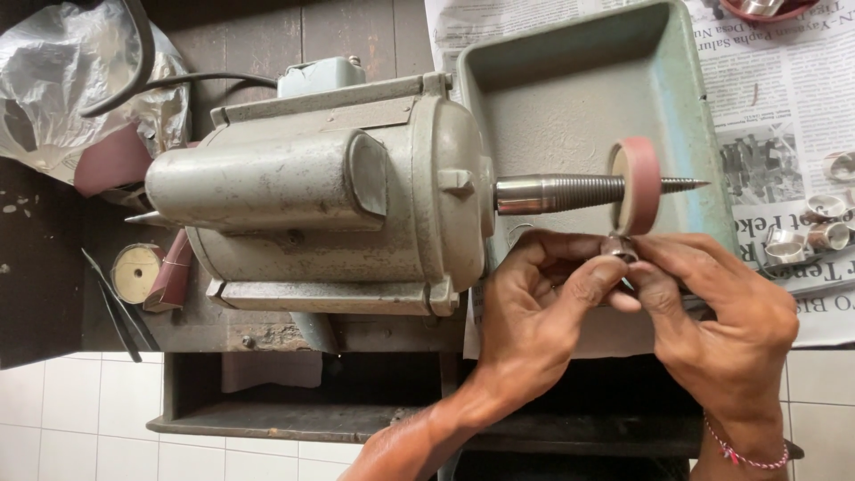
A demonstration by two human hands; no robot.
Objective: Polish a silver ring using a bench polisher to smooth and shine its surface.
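A small silver ring (621, 247) sits pinched between the fingertips of both hands, held right up against the lower edge of the pink wheel (638, 185). The left hand (543, 298) grips it from one side with thumb and forefinger closed on it; the right hand (712, 312) closes on it from the other side, its fingers bunched tight round the metal. Whether the ring actually touches the wheel or sits a hair below it cannot be told from this angle.

The wheel is mounted on a tapered threaded spindle (570, 191) that sticks out of a heavy grey motor (329, 196) bolted on a dark wooden bench (267, 334). Behind and under the wheel lies a worn green metal tray (579, 80), which would catch dust.

To the right, on spread newspaper (775, 107), several more silver rings (819, 223) lie in a loose group, well apart from the hands. Judging by that pile and the one piece at the wheel, the polishing looks to be in progress, one ring being worked and others either waiting or finished; which of the two cannot be told.

On the far left lie a crumpled plastic bag (62, 71), a black cable (196, 82), folded strips of reddish sandpaper (111, 160) and a small round disc (136, 273).
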